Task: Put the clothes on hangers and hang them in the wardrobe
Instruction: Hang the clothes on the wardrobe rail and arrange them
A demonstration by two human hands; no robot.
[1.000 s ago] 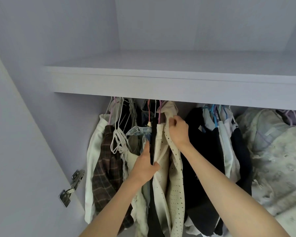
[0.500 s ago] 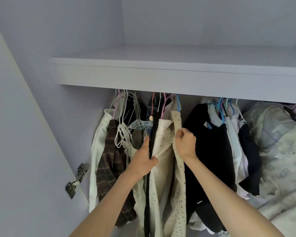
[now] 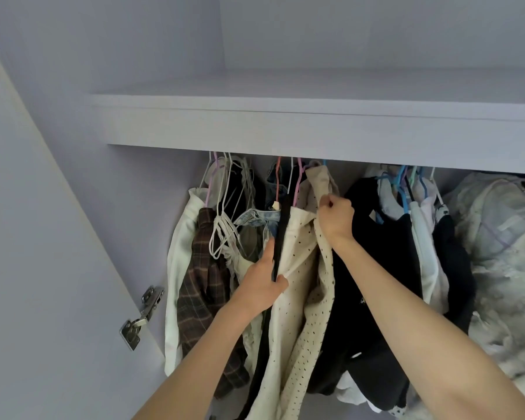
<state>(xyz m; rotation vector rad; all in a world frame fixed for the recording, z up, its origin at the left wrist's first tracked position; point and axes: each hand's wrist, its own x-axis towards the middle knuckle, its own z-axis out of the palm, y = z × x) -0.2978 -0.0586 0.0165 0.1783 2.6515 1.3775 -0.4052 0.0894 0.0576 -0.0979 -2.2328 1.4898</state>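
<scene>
A cream garment with small dark dots (image 3: 297, 286) hangs in the wardrobe on a pink hanger (image 3: 298, 183), among other hung clothes. My right hand (image 3: 335, 218) pinches its right upper edge, near the shoulder. My left hand (image 3: 262, 283) grips the garment's left edge lower down, thumb over the cream cloth, fingers behind a black strip (image 3: 281, 237). The rail itself is hidden behind the shelf front (image 3: 285, 128).
Left of the garment hang a plaid shirt (image 3: 203, 286), white straps and a denim piece (image 3: 262, 218). Black clothes (image 3: 373, 268) and blue hangers (image 3: 402, 189) hang to the right, with pale bundled bedding (image 3: 503, 253) beyond. The open door with its hinge (image 3: 143, 313) stands at left.
My right hand moved down the garment's right edge, then back up near its top. My left hand has kept its hold on the left edge. The view shifted slightly.
</scene>
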